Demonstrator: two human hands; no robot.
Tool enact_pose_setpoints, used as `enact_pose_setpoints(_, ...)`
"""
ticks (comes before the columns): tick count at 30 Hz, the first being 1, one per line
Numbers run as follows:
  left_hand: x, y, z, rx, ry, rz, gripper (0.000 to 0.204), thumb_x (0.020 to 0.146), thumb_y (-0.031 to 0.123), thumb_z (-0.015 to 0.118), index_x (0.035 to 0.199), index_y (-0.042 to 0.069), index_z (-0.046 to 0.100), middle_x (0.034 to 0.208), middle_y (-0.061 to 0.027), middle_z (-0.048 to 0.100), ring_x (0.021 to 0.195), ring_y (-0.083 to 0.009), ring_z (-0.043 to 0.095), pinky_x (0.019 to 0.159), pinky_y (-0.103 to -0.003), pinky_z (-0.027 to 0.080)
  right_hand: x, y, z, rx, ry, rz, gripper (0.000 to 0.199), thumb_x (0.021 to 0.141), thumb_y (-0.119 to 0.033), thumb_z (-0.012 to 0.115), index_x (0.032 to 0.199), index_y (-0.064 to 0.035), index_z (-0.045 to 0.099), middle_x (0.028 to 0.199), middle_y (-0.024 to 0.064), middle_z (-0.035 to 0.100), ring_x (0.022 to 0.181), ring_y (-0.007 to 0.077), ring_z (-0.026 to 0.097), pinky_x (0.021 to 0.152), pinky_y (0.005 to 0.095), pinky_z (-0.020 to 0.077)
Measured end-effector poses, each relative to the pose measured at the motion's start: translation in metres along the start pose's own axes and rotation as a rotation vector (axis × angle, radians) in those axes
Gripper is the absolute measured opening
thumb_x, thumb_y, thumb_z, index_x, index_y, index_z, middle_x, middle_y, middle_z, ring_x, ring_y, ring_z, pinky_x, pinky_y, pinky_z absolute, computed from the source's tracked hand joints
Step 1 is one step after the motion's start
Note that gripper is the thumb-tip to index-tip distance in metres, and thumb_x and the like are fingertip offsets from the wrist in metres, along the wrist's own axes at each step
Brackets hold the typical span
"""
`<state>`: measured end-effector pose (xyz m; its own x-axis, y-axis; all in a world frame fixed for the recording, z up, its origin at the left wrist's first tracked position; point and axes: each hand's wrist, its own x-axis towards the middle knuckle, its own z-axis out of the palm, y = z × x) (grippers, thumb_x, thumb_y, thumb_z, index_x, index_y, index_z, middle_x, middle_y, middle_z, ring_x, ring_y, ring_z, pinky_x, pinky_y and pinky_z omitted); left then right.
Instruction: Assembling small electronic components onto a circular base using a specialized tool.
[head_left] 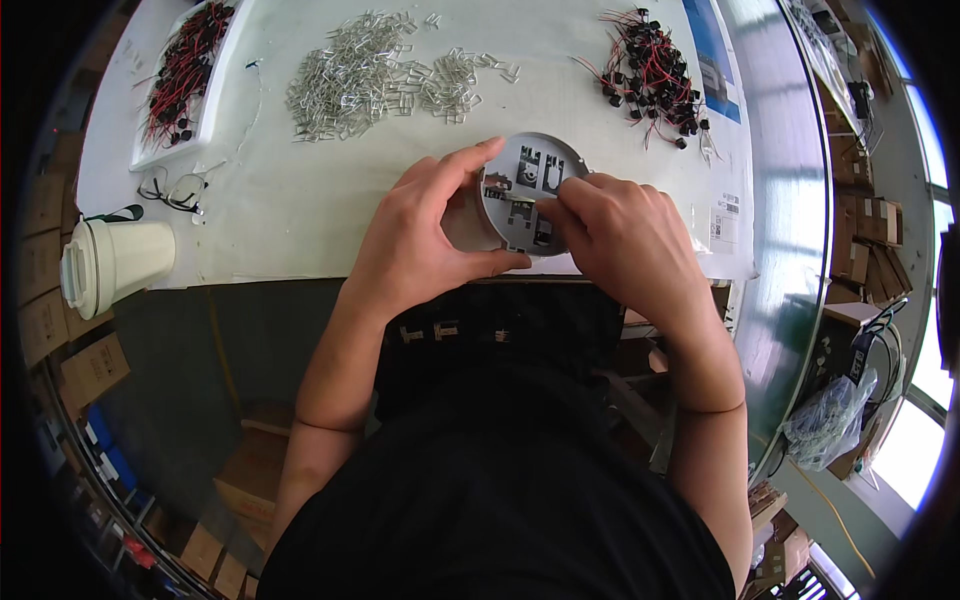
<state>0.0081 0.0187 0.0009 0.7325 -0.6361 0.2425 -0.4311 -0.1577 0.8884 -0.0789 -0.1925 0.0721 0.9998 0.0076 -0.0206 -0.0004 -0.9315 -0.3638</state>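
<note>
The left hand [425, 235] cups a round grey plastic base [530, 190] by its rim, while the right hand [625, 235] pinches something into its middle. Some slots look filled; beyond the hands, heaps of metal clips [370, 75] and wired black parts [650, 65] wait. Fingers hide the piece being seated.

Round grey plastic base [530, 190] at table front edge, betw both hands. Behind it: heap of bent metal clips [380, 75]. Far right: pile of red-wired black parts [650, 70]. Far left: white lidded cup [110, 262].
</note>
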Motion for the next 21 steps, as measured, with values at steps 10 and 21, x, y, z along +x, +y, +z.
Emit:
enact_pose_setpoints(10,0.0,-0.002,0.001,0.002,-0.003,0.014,0.097,0.063,0.022,0.104,0.149,0.009,0.06,0.108,-0.0116,0.07,0.097,-0.0255,0.067,0.087,-0.038,0.059,-0.002,0.004,0.007,-0.033,0.057,-0.087,0.029,0.101,-0.026,0.071,0.08,-0.0054,0.066,0.073,0.0152,0.066,0.064,0.0394,0.067,0.057,0.0493,0.0529)
enact_pose_setpoints(21,-0.001,-0.002,0.002,-0.014,0.005,0.026,0.098,0.062,0.021,0.103,0.149,0.009,0.061,0.112,-0.0119,0.071,0.1,-0.0253,0.067,0.089,-0.039,0.059,-0.001,0.005,0.011,-0.002,0.055,-0.062,0.028,0.099,-0.024,0.073,0.081,-0.0051,0.063,0.076,0.0138,0.063,0.067,0.0405,0.064,0.059,0.0503,0.0486)
